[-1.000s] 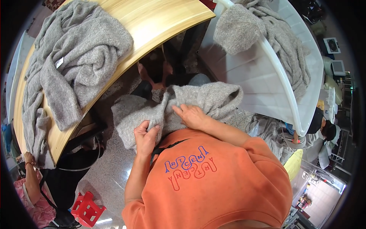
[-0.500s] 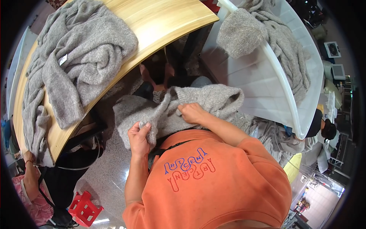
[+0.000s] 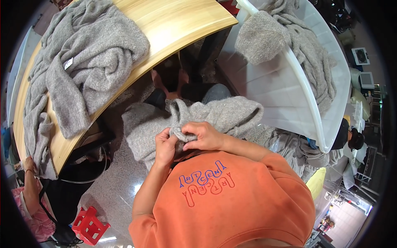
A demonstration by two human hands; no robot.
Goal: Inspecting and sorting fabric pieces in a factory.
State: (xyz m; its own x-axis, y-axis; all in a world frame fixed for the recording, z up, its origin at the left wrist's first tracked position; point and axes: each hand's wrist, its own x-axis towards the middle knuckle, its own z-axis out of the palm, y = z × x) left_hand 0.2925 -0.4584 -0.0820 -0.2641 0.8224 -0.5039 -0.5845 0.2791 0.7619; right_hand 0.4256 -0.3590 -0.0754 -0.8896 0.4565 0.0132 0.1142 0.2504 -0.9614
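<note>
And now the hands come together! Half a second ago they were apart on the cloth, the left pinching a fold near the lap and the right bunched farther over. Now the left hand (image 3: pixel 164 148) and the right hand (image 3: pixel 204 136) meet at one gathered edge of the grey knitted garment (image 3: pixel 144 128), which lies across the person's lap. The left grips the fold between thumb and fingers; the right has its thumb and curled fingers closed on it from the other side. That puts both hands on a single spot, so the work looks narrowed to this edge. A small pale speck shows between them, too tiny to identify. Untouched by either hand, a grey knit pile (image 3: pixel 99 45) lies on the wooden table (image 3: pixel 182 25), left of the white bin (image 3: pixel 264 87).
</note>
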